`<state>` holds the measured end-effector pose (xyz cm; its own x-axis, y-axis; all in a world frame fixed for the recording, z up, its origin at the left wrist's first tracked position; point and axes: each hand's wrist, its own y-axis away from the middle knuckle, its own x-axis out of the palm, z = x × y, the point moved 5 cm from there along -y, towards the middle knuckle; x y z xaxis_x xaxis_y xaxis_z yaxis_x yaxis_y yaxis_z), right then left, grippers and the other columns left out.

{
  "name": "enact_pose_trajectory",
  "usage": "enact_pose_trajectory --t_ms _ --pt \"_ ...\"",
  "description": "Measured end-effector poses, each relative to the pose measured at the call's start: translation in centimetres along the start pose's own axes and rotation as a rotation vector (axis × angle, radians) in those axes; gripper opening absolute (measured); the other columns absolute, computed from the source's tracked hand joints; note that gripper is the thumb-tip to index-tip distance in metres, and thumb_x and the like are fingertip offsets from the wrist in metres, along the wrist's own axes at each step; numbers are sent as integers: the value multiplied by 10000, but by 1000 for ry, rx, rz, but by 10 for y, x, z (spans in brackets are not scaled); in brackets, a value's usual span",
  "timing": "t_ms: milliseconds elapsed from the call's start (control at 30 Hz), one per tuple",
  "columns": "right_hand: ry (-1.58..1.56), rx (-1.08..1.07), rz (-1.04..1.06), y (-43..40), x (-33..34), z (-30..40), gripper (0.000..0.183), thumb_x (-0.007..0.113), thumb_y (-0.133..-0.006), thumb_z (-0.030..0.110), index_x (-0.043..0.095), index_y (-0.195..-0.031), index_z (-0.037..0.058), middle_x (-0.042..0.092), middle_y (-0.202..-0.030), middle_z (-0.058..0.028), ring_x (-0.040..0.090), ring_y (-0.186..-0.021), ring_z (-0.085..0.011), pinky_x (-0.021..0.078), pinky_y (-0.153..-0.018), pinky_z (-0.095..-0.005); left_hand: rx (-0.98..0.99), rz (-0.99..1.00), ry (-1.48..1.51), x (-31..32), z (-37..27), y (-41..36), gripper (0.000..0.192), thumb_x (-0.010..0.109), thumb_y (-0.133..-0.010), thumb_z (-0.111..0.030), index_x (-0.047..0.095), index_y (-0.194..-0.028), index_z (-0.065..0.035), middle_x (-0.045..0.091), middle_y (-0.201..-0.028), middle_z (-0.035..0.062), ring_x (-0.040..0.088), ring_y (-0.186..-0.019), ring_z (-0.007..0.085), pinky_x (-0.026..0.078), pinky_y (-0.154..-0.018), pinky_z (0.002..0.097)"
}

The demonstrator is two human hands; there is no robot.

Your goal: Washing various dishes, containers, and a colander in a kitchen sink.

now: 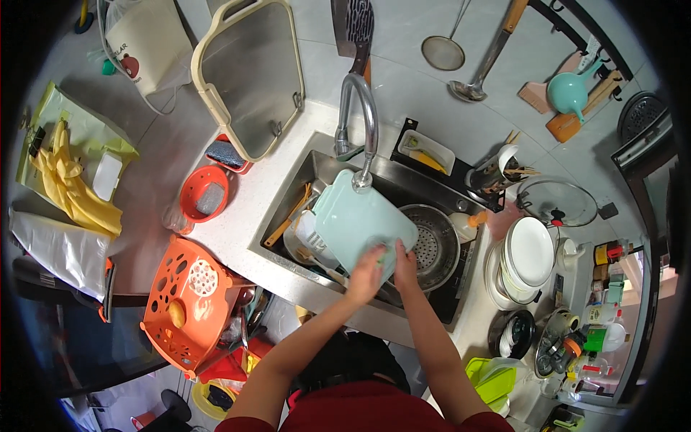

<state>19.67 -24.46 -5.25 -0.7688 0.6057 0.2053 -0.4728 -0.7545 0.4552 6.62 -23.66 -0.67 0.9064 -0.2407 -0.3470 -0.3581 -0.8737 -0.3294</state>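
Note:
A pale mint-green board or tray [367,221] is held tilted over the stainless steel sink [318,167], under the curved chrome faucet [370,108]. My right hand [406,264] grips its near right edge. On its face, near the lower end, my left hand [367,274] presses a small greyish pad [382,247], blurred by motion. Beneath the board, a pan [294,240] and a wooden-handled utensil [279,231] lie in the sink's left part. A perforated steel colander [432,245] sits on the right, partly covered by the board.
Stacked white plates [529,254] and a glass lid [561,202] stand on the right. An orange perforated basket [189,308] is at the left front, near a red bowl [202,193]. A framed cutting board [251,81] leans behind. A black rack [459,173] borders the sink.

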Motion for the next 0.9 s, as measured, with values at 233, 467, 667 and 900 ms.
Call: enact_pose_trajectory --t_ms 233,467,667,900 --pt "-331 155 231 5 -34 -9 367 505 -853 186 446 -1182 34 541 -1076 -103 556 -956 -222 467 -802 -348 241 417 -157 24 -24 -1 576 497 -666 26 414 -1236 36 399 -1304 231 381 -1210 376 292 -1018 446" --pt "-302 216 364 48 -25 -3 452 494 -780 68 406 -1221 23 510 -1149 -134 548 -1016 -274 484 -810 -450 228 159 -344 -47 73 -31 539 433 -707 38 402 -1244 67 423 -1269 263 394 -1195 392 275 -1038 430" --pt "-274 339 516 54 -6 -10 520 511 -736 38 405 -1245 58 506 -1151 -122 548 -1010 -274 498 -778 -437 287 108 5 -31 69 1 529 442 -741 26 408 -1269 14 383 -1317 237 349 -1242 364 257 -1044 438" --pt "-133 387 504 51 -5 -25 584 555 -658 -37 442 -1224 54 548 -1095 -80 554 -957 -252 485 -732 -404 266 342 -136 -16 1 -11 549 484 -681 19 478 -1228 -18 410 -1322 184 375 -1242 325 288 -1028 417"
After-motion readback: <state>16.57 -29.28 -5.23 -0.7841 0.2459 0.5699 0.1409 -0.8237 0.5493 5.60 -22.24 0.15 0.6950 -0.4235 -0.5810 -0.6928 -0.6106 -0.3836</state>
